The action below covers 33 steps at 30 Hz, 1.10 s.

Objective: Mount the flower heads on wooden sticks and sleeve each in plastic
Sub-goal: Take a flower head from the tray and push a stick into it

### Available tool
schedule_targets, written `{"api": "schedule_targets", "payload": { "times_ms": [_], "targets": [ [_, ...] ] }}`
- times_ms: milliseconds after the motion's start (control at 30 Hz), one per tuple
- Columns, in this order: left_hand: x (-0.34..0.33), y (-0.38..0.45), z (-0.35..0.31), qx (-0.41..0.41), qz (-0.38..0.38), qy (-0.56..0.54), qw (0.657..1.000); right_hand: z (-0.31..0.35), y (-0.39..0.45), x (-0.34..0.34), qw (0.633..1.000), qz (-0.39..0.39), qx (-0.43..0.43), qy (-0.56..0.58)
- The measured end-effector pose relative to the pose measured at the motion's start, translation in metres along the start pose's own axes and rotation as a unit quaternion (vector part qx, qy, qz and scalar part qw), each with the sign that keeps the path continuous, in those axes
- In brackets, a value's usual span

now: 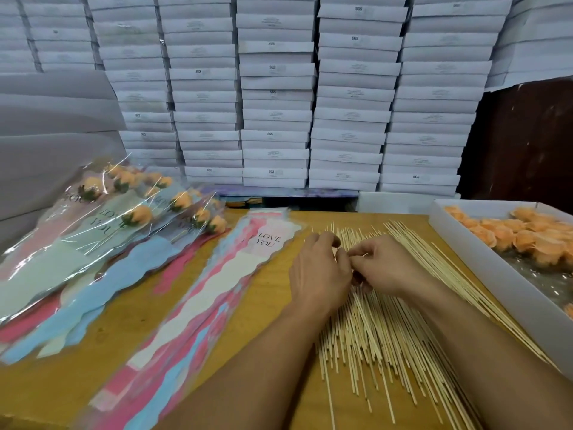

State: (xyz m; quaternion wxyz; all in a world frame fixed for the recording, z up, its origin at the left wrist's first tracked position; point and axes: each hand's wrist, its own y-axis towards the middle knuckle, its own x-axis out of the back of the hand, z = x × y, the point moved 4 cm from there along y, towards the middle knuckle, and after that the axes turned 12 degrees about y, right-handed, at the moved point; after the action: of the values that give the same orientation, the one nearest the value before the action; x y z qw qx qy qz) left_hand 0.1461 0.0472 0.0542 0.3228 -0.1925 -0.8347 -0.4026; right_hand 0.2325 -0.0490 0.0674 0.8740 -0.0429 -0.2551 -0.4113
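A spread pile of thin wooden sticks (372,330) covers the table's right half. Both of my hands hover over its far end, knuckles up and fingers curled. My left hand (319,271) and my right hand (384,265) meet fingertip to fingertip and pinch at sticks there; what lies under the fingers is hidden. Orange flower heads (514,237) fill a white box (483,259) at the right. A stack of empty "LOVE YOU" plastic sleeves (223,274) lies left of my hands. Finished sleeved flowers (133,212) are heaped at the far left.
A wall of stacked white cartons (279,97) rises behind the table. Pale paper sheets (46,125) stand at the back left. The wooden tabletop (130,318) shows between the sleeve piles. A dark panel (527,138) is at the back right.
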Motion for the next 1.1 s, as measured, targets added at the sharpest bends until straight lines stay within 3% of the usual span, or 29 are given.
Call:
{"api": "schedule_targets", "payload": {
  "times_ms": [167, 333, 533, 633, 733, 833, 1000, 1100],
  "targets": [
    [-0.002, -0.002, -0.003, -0.011, 0.02, 0.012, 1.0, 0.009, 0.002, 0.03, 0.996, -0.072, 0.011, -0.048],
    [-0.002, 0.002, -0.001, -0.014, 0.006, 0.021, 1.0, 0.006, 0.021, 0.098, 0.981, -0.133, -0.038, -0.137],
    [-0.001, 0.001, -0.002, -0.01, 0.013, 0.022, 1.0, -0.042, 0.017, 0.216, 0.886, -0.241, -0.172, -0.358],
    [-0.002, 0.001, -0.005, -0.01, 0.017, 0.023, 1.0, -0.076, 0.004, 0.253, 0.851, -0.228, -0.259, -0.395],
    [-0.003, 0.0, -0.006, -0.015, 0.023, 0.018, 0.999, -0.101, -0.006, 0.262, 0.842, -0.165, -0.294, -0.422],
    [-0.004, 0.0, -0.007, -0.01, 0.034, 0.018, 0.999, -0.115, -0.013, 0.257, 0.829, -0.137, -0.309, -0.446],
    [-0.003, 0.001, -0.004, -0.01, 0.036, 0.022, 0.999, -0.115, -0.009, 0.259, 0.802, -0.172, -0.315, -0.478],
    [-0.002, 0.002, -0.004, -0.01, 0.04, 0.023, 0.999, -0.117, 0.002, 0.263, 0.789, -0.142, -0.331, -0.497]
  ]
}}
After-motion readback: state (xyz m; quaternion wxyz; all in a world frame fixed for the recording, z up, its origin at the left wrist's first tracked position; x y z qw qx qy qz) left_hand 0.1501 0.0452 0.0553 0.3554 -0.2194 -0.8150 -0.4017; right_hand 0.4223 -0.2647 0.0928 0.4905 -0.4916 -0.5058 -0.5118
